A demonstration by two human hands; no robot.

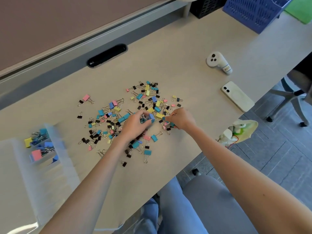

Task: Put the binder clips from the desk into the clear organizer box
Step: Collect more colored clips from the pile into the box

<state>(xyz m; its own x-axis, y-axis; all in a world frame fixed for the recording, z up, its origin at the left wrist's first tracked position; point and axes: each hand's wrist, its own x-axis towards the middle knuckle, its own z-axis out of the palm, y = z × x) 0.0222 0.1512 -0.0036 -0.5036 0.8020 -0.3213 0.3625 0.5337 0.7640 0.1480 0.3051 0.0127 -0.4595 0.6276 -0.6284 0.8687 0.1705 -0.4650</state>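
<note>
The left hand (136,124) grips a blue clip (151,116); the right hand (181,119), just beside it, pinches another clip (173,114). Loose clips (118,108) surround both hands, with the clear box (67,166) well to the left.

Binder clips (125,116) lie scattered on the desk (168,65), organizer box (67,166) at their left, phone (237,96) at their right.

This looks like an office. The long pale desk (185,48) has a dark oval slot (107,55) cut in it and a brown wall panel (50,22) behind it. Lots of binder clips (117,108) lie on top. A chair on little wheels (282,108) stands on grey carpet squares (278,149) (the kind offices have). Plastic baskets (253,12) sit at the far end.
</note>
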